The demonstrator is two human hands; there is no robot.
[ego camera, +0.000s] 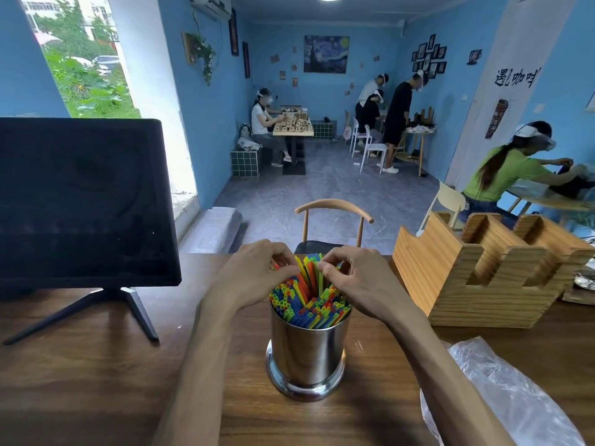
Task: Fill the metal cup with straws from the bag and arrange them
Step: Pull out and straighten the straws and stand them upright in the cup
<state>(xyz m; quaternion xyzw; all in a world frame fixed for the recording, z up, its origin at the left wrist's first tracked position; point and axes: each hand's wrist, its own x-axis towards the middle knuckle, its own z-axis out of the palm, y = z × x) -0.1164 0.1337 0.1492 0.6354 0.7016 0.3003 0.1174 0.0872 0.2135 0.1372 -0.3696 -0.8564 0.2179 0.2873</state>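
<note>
Wooden table (pixel 96 365), metal cup (pixel 306 352), both hands, left hand (pixel 257 272), right hand (pixel 357 278), pinching straws (pixel 309 300)

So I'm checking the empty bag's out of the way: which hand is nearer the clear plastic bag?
Right. The right hand is at the straws, up-left of the clear plastic bag; the left hand is farther left.

Black brushed characters "遇咖啡" on white wall banner (pixel 515 78)

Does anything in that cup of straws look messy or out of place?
Yes. In the metal cup, most straws sit level, but a few at the back stand taller and lean. The left hand and right hand are pinching them. Nothing looks spilled on the table.
</note>
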